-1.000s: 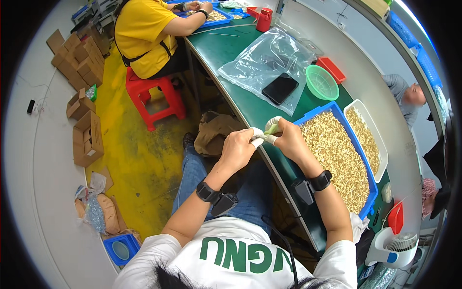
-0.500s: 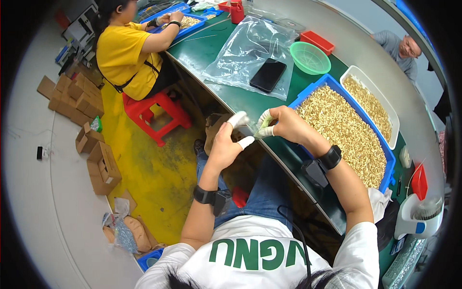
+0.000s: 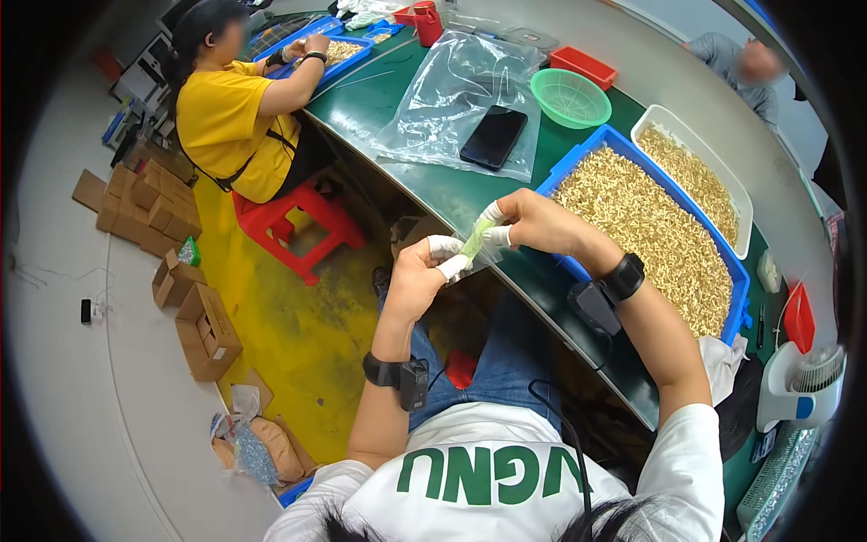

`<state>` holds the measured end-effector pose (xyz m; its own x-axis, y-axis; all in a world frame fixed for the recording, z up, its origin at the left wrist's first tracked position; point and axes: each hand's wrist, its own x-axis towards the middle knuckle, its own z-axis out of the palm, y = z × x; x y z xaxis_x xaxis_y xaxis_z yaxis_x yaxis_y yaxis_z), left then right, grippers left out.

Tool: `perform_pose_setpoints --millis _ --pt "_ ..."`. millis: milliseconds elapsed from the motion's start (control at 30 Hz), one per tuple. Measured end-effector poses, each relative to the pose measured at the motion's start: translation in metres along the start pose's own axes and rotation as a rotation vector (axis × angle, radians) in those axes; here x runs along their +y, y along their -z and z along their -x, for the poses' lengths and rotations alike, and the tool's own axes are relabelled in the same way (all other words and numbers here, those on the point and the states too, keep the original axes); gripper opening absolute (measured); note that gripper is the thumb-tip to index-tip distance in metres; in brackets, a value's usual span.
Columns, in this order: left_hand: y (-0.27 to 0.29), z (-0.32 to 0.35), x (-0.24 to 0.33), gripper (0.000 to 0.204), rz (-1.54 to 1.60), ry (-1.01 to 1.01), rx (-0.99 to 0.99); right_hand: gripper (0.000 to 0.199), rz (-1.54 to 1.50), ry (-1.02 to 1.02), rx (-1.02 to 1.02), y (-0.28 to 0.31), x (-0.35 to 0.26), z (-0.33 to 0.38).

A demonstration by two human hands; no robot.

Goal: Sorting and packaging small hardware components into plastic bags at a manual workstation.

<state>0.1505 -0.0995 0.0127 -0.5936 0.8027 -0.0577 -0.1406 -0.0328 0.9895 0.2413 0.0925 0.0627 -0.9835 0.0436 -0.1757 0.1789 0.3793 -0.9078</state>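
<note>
Gripping a small green piece [image 3: 476, 242] (mostly hidden), both hands [image 3: 479, 253] pinch it.

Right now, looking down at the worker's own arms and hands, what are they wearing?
The forearms are bare below short white sleeves. The left hand and right hand have white finger cots on some fingertips. Each wrist carries a black strap with a small black device: the left band and the right band.

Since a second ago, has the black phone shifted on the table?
No. The black phone lies on the clear plastic bag, left of the green basket, as before; only the camera moved.
</note>
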Motion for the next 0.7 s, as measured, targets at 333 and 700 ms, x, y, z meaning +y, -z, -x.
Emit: perform_pose_setpoints --millis 333,700 --pt "0.000 -0.004 0.003 0.049 0.259 -0.117 0.024 0.022 0.198 0.162 0.066 -0.001 0.010 -0.006" --pt "-0.007 -0.003 -0.003 0.054 0.348 -0.130 0.108 0.018 -0.041 0.025 0.236 -0.017 0.011 -0.008"
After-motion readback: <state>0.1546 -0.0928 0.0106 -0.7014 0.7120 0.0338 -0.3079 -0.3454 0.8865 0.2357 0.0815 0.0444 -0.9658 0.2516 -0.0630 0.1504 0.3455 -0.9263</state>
